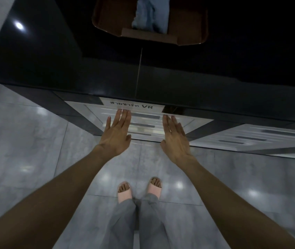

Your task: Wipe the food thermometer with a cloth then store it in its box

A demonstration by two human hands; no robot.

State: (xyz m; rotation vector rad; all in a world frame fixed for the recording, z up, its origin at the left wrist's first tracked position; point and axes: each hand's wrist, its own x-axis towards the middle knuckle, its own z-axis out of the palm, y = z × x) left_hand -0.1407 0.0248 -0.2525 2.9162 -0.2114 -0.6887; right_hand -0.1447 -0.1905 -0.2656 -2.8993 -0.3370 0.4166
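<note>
- left hand (115, 134) and right hand (174, 139): both flat, fingers spread, empty, held out in front of the surface's near edge; looks like a ready pose, nothing grasped
- surface (53, 60): black, glossy
- tray (188, 33) at far edge, cut off by frame top
- cloth (149, 15) lies in tray, light blue, crumpled
- box (148, 35): brown flap just below cloth, probably it
- thermometer: can't see it, likely hidden under the cloth or out of frame

Black glossy counter (215, 69), brown tray (190, 33), pale blue cloth (148, 15), pink slippers (124, 194).
</note>
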